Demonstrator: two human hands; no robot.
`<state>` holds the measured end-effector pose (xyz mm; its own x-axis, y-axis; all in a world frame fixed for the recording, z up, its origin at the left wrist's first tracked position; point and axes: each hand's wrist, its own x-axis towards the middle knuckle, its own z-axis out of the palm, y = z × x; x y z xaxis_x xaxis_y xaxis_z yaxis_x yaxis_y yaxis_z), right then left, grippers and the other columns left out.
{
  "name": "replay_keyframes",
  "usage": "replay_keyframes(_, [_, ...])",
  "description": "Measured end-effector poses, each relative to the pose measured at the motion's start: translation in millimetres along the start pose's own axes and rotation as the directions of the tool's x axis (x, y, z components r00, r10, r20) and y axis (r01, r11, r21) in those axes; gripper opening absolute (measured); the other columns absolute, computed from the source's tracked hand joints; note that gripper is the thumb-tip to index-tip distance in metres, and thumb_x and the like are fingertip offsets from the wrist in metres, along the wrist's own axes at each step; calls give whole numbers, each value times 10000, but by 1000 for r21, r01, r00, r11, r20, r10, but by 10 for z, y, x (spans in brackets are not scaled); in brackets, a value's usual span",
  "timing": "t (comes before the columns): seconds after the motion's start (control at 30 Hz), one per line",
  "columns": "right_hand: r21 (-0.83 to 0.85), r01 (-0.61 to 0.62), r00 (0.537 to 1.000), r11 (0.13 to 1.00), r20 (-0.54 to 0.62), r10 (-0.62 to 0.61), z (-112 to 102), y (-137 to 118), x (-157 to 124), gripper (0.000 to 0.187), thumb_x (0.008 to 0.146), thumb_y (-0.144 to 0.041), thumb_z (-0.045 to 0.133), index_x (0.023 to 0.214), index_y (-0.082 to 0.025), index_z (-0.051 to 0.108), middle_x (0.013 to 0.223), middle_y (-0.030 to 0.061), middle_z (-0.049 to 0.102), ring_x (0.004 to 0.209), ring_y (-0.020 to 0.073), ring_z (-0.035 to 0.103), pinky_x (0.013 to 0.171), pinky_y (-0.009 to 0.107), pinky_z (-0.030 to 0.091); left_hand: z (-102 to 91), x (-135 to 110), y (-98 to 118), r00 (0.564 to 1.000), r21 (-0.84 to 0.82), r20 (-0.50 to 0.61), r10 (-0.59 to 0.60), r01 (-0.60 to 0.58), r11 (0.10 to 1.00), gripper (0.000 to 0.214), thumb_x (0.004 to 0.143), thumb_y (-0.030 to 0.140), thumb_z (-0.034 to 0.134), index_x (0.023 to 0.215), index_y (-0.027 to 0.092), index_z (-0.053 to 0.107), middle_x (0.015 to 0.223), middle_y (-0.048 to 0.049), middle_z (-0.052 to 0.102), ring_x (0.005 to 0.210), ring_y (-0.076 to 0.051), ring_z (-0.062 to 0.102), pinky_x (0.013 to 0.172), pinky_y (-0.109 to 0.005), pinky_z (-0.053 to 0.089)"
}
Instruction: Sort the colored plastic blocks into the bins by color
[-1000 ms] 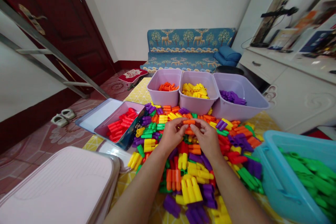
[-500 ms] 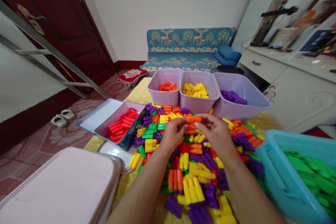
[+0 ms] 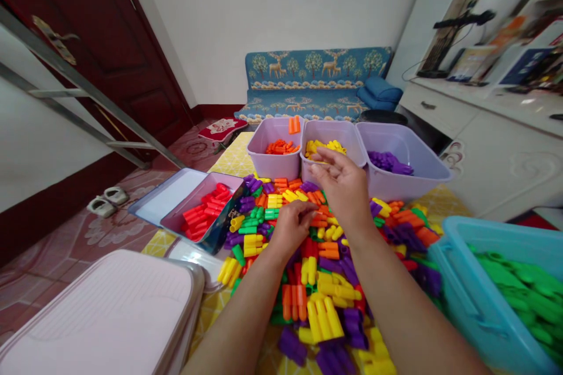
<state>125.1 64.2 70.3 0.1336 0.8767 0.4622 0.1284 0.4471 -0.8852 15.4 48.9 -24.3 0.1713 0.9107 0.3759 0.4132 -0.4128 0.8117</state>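
Note:
A loose heap of plastic building pieces (image 3: pixel 325 310), ribbed tubes in yellow, purple, orange, red and green, covers the table. My left hand (image 3: pixel 292 225) is low over its middle, fingers curled into a pinch beside some orange pieces (image 3: pixel 320 220); whether one is between the fingertips I cannot make out. My right hand (image 3: pixel 345 184) is raised in front of the yellow bin, fingers apart and holding nothing. An orange piece (image 3: pixel 294 125) is in the air at the right rim of the lilac bin (image 3: pixel 275 161) of orange pieces.
Lilac bins of yellow (image 3: pixel 329 173) and purple (image 3: pixel 407 187) pieces stand at the back. A tin (image 3: pixel 226 222) of red pieces is left, a turquoise tub (image 3: pixel 466 281) of green ones right. Pale lids (image 3: pixel 101 310) lie front left. A ladder (image 3: pixel 97 96) leans beyond.
My right hand has let go of an orange piece and moved up and forward with its fingers opened. That piece flies towards the orange bin. My left hand has stayed over the heap.

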Motion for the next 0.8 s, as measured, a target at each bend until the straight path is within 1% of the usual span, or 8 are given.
replay_keyframes(0.13, [-239, 35, 993, 970, 115, -7, -209, 181, -316, 223, 820, -284, 560, 987, -203, 685, 1007, 63, 704, 883, 190, 663, 752, 306, 542, -29, 11, 43, 999, 57, -43, 11, -8, 998, 183, 813, 112, 560, 912, 145, 710, 868, -65, 723, 799, -170, 652, 751, -270, 505])
replay_keyframes(0.23, [-395, 19, 996, 919, 87, 17, -455, 397, -487, 205, 826, -287, 544, 944, -198, 685, 930, 63, 706, 843, 196, 659, 798, 345, 525, -32, 11, 48, 997, 60, -76, -10, 15, 998, 180, 818, 124, 569, 926, 160, 709, 901, -62, 728, 817, -168, 657, 754, -264, 506])
replay_keyframes(0.33, [-538, -4, 996, 843, 73, 52, -640, 579, -525, 221, 804, -312, 555, 938, -195, 686, 974, 79, 702, 903, 229, 652, 858, 402, 500, -34, 4, 41, 997, 54, -71, -31, 35, 998, 175, 844, 164, 554, 931, 169, 707, 892, -51, 735, 784, -159, 661, 718, -249, 504])
replay_keyframes(0.4, [-623, -5, 994, 783, 86, 75, -702, 652, -512, 252, 791, -323, 566, 969, -189, 684, 1015, 93, 697, 952, 249, 645, 883, 421, 487, -51, 0, 42, 997, 122, -75, -25, 34, 992, 179, 864, 196, 536, 909, 179, 709, 853, -41, 734, 749, -161, 654, 704, -258, 493])
replay_keyframes(0.5, [-709, 20, 985, 705, 134, 107, -708, 715, -502, 351, 801, -329, 567, 1094, -156, 654, 1128, 136, 669, 1058, 280, 617, 939, 437, 460, -97, -3, 54, 991, 327, -137, 6, 40, 944, 183, 873, 231, 533, 899, 189, 709, 885, -57, 721, 846, -204, 636, 797, -321, 471])
replay_keyframes(0.6, [-773, 83, 961, 629, 228, 154, -656, 755, -532, 457, 828, -347, 562, 1227, -125, 588, 1202, 179, 638, 1109, 313, 593, 961, 464, 439, -121, -10, 61, 985, 486, -171, -7, 90, 870, 230, 868, 247, 536, 1042, 188, 676, 1062, -99, 682, 1022, -265, 583, 914, -406, 424])
replay_keyframes(0.7, [-802, 148, 936, 579, 303, 181, -602, 772, -575, 499, 838, -360, 561, 1283, -136, 551, 1183, 182, 647, 1115, 326, 582, 943, 475, 441, -99, -25, 55, 990, 548, -129, -50, 113, 828, 326, 853, 254, 549, 1167, 190, 611, 1221, -130, 607, 1114, -293, 540, 963, -453, 394])
replay_keyframes(0.8, [-800, 169, 927, 575, 328, 183, -577, 773, -596, 486, 835, -360, 562, 1280, -165, 558, 1183, 158, 649, 1117, 315, 573, 946, 461, 434, -64, -34, 36, 999, 527, -38, -24, 40, 849, 379, 828, 252, 583, 1205, 209, 578, 1262, -113, 571, 1128, -273, 542, 972, -423, 401])
